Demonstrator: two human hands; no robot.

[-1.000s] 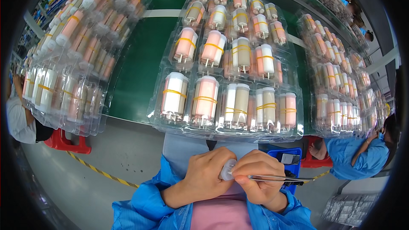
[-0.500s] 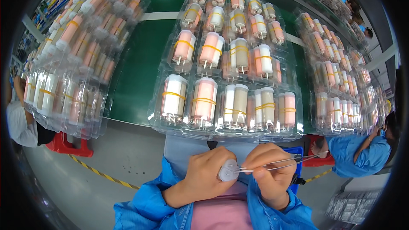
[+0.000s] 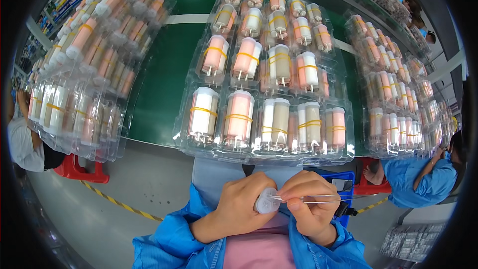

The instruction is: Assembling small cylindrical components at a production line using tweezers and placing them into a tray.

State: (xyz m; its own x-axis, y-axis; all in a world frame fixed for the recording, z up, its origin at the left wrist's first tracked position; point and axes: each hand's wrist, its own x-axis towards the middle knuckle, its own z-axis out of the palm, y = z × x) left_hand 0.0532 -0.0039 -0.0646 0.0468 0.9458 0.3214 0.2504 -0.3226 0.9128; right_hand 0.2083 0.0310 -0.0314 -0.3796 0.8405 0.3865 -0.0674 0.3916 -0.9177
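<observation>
In front of my pink-clad torso, my left hand [image 3: 235, 201] is wrapped round an object whose round, translucent whitish end [image 3: 267, 202] faces to the right; its body is hidden in my fist. My right hand [image 3: 312, 201] pinches a pair of thin metal tweezers [image 3: 321, 199]. The tweezer tips touch or nearly touch that round end, and the shanks stretch rightward, almost level. Whether the tips grip anything is too small to tell. Both my sleeves are blue.
Beyond my hands, stacked clear plastic trays [image 3: 234, 155] hold yellow-banded bundles of pink, white and grey cylinders [image 3: 239, 115] on a green table [image 3: 154, 104]. More filled trays stand left and right. A blue bin [image 3: 346, 177] is by my right arm. Co-workers sit at both sides near red stools [image 3: 82, 168].
The tweezers have swung from slanting up at the right to nearly level. My right hand has turned slightly and lowered; my left hand stays about the same.
</observation>
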